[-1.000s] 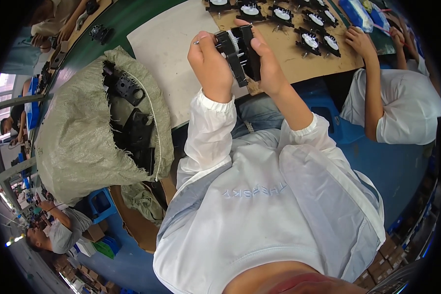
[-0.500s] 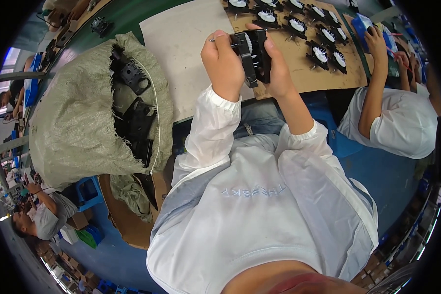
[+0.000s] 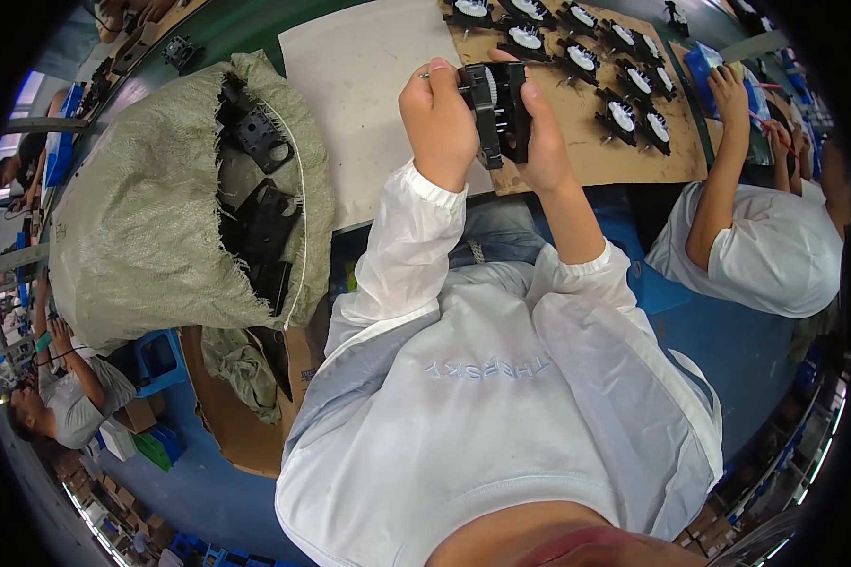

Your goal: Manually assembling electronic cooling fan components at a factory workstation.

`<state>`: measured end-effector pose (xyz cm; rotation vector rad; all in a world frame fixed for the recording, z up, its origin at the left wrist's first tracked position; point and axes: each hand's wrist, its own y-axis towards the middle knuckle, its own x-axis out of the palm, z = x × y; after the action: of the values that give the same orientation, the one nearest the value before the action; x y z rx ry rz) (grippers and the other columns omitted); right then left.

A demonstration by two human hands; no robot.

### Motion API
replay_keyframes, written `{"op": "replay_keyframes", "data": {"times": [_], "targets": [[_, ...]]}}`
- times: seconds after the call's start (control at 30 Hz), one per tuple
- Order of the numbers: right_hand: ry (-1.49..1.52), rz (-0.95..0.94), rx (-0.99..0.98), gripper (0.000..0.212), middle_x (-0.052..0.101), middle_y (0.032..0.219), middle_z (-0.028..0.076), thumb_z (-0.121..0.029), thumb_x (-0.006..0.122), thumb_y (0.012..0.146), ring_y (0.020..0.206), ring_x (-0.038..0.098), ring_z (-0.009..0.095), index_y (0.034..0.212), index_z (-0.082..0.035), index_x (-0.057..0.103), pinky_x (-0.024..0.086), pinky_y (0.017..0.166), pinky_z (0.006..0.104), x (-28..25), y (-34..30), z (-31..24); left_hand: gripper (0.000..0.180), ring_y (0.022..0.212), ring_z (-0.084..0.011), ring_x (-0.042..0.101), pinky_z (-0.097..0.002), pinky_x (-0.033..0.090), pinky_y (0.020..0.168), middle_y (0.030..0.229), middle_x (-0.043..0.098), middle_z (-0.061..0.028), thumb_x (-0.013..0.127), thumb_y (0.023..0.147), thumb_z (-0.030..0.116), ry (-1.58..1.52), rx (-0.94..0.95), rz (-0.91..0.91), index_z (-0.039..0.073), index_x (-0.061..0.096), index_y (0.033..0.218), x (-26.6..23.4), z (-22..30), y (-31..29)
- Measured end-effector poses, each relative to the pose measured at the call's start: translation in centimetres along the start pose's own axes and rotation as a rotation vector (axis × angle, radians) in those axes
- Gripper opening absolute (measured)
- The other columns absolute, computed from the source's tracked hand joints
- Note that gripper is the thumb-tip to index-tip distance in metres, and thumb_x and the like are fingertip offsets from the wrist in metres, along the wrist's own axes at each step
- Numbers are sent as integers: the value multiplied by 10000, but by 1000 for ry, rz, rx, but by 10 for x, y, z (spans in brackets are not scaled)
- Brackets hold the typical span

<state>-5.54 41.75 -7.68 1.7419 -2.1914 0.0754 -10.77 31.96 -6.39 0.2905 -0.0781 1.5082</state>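
Above the table edge I hold up a black plastic mechanism housing (image 3: 488,118) with a white gear wheel (image 3: 491,87) showing at its upper left. My left hand (image 3: 439,128) grips its left side, thumb near the top. From the right, my right hand (image 3: 545,142) wraps round the other side; some of its fingers are hidden behind the part. The housing seems to be of two black pieces with a dark gap between them. To the right lie several black assemblies with white discs (image 3: 621,116), set in rows on a brown cardboard sheet (image 3: 577,165).
On the left a large woven sack (image 3: 142,208) gapes, with black plastic housings (image 3: 261,140) inside. A cardboard box (image 3: 232,430) stands below it. A pale board (image 3: 369,123) covers the table's middle. A co-worker's hand (image 3: 728,94) is by a blue bin (image 3: 702,64) at right.
The housing stays between both my hands, with hardly any shift in grip. The whole view has moved slightly. At right, the co-worker's raised hand has opened out somewhat.
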Motion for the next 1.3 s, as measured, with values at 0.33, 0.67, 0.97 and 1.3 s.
{"op": "replay_keyframes", "data": {"times": [0.33, 0.67, 0.97, 1.3], "targets": [[-83, -11, 35, 525, 590, 1216, 115, -354, 352, 999, 984, 566, 162, 1425, -54, 417, 449, 839, 265, -2, 2, 4, 325, 670, -130, 463, -250, 411, 642, 744, 571, -58, 439, 990, 215, -14, 0, 27, 2, 564, 779, 0, -3, -5], [-34, 32, 86, 483, 597, 1173, 118, -349, 368, 996, 957, 578, 165, 1382, -70, 447, 475, 808, 276, -4, 9, -5, 242, 702, -188, 536, -288, 463, 686, 797, 609, -100, 516, 959, 193, -8, 25, -57, -36, 593, 957, -5, 1, -5], [-23, 177, -80, 402, 610, 1114, 119, -319, 370, 989, 905, 589, 174, 1278, -74, 503, 477, 790, 292, 4, 21, -11, 413, 746, -309, 624, -356, 515, 717, 899, 652, -174, 700, 777, 96, 479, 380, -376, -48, 567, 1141, -26, 11, -17], [-172, 68, -126, 386, 636, 908, 77, -318, 359, 956, 828, 578, 154, 1015, -55, 636, 431, 766, 251, 6, 68, -2, 422, 768, -342, 638, -386, 514, 692, 949, 668, -203, 706, 730, 82, 561, 377, -238, -49, 593, 1115, -34, 20, -19]]}}
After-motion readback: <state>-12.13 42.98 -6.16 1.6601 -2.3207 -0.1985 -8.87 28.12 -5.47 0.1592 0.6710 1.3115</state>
